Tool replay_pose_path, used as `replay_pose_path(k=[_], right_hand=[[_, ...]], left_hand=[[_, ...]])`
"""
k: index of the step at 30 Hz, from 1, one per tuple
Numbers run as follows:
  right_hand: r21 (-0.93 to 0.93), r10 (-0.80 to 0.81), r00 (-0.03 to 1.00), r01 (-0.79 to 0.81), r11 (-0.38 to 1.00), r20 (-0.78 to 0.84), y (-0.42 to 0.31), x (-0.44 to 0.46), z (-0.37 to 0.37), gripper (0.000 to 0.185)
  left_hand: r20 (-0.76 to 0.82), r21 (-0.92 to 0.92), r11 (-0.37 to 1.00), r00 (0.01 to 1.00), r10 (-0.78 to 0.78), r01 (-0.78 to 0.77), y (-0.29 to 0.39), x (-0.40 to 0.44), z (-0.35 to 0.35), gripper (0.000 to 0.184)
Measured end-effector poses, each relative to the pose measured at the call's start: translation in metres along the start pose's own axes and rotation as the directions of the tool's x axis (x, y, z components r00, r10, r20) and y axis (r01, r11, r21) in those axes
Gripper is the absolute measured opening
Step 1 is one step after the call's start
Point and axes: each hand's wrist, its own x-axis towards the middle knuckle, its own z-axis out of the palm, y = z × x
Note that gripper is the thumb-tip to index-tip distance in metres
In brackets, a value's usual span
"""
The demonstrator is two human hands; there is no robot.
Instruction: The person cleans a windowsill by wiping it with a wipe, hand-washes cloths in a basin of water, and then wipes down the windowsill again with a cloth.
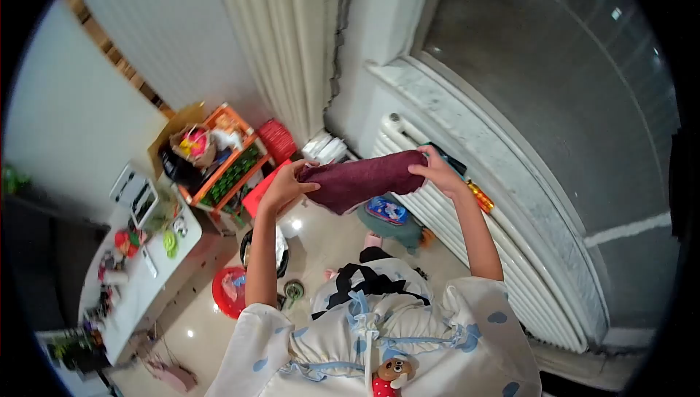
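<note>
A dark maroon cloth, folded into a long band, is stretched out in front of me at arm's length. My left hand pinches its left end, thumb on the near side. At the other end, my right hand grips the cloth between thumb and fingers. The cloth's lower edge hangs loose and uneven between the hands. Behind the right hand is the white radiator, with a dark flat object partly hidden on it.
A marble windowsill runs above the radiator on the right. On the left stand an orange-framed shelf full of items and a white desk with clutter. A red basin and a blue patterned bag are on the floor.
</note>
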Motion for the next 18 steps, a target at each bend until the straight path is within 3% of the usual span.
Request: replay_pose_path(k=[1,2,3,5,7,10,11,13,14,15,16,17,18], right_hand=[[-0.037,0.043,0.999,-0.043,0.998,-0.011,0.000,-0.008,-0.013,0.047],[0.039,0.040,0.996,-0.037,0.999,-0.076,0.003,-0.012,-0.025,0.045],[0.048,0.037,0.994,-0.033,0.998,-0.103,0.008,-0.013,-0.040,0.045],[-0.024,-0.019,0.976,0.014,1.000,-0.217,0.018,-0.009,-0.073,0.039],[-0.137,-0.111,0.947,0.072,0.988,-0.300,0.019,0.001,-0.108,0.032],[-0.202,-0.198,0.848,0.111,0.973,-0.491,-0.008,0.017,-0.150,0.028],[-0.329,-0.305,0.791,0.140,0.934,-0.530,-0.013,0.027,-0.166,0.024],[-0.536,-0.577,0.633,0.286,0.794,-0.516,-0.014,0.051,-0.202,0.023],[-0.538,-0.576,0.629,0.282,0.795,-0.522,-0.012,0.057,-0.211,0.023],[-0.643,-0.586,0.621,0.166,0.747,-0.520,-0.008,0.064,-0.219,0.024],[-0.729,-0.591,0.618,0.042,0.683,-0.518,-0.004,0.070,-0.224,0.024],[-0.723,-0.581,0.619,0.030,0.690,-0.528,0.002,0.070,-0.223,0.024],[-0.794,-0.533,0.717,-0.047,0.606,-0.449,0.014,0.065,-0.215,0.024]], left_hand=[[0.014,0.054,0.998,0.999,0.036,-0.036,0.000,0.018,0.006,0.043],[0.012,0.124,0.992,1.000,0.008,-0.010,0.011,0.033,0.012,0.028],[0.039,0.129,0.991,0.999,0.017,-0.022,0.023,0.049,0.019,0.028],[0.075,0.344,0.939,0.997,-0.026,-0.002,0.042,0.085,0.031,0.027],[0.098,0.410,0.873,0.965,0.245,-0.263,0.023,0.142,0.038,0.026],[0.006,0.511,0.820,0.954,0.299,-0.260,0.070,0.207,0.057,0.026],[-0.034,0.527,0.805,0.940,0.341,-0.273,0.081,0.228,0.063,0.026],[-0.074,0.395,0.826,0.882,0.466,-0.403,0.098,0.270,0.080,0.019],[-0.096,0.461,0.753,0.817,0.569,-0.470,0.099,0.290,0.088,0.020],[-0.072,0.450,0.753,0.821,0.566,-0.480,0.090,0.313,0.093,0.022],[0.006,0.487,0.703,0.807,0.591,-0.518,0.085,0.321,0.098,0.025],[0.085,0.517,0.651,0.790,0.607,-0.556,0.075,0.327,0.104,0.028],[0.192,0.490,0.610,0.760,0.621,-0.622,0.062,0.330,0.107,0.026]])
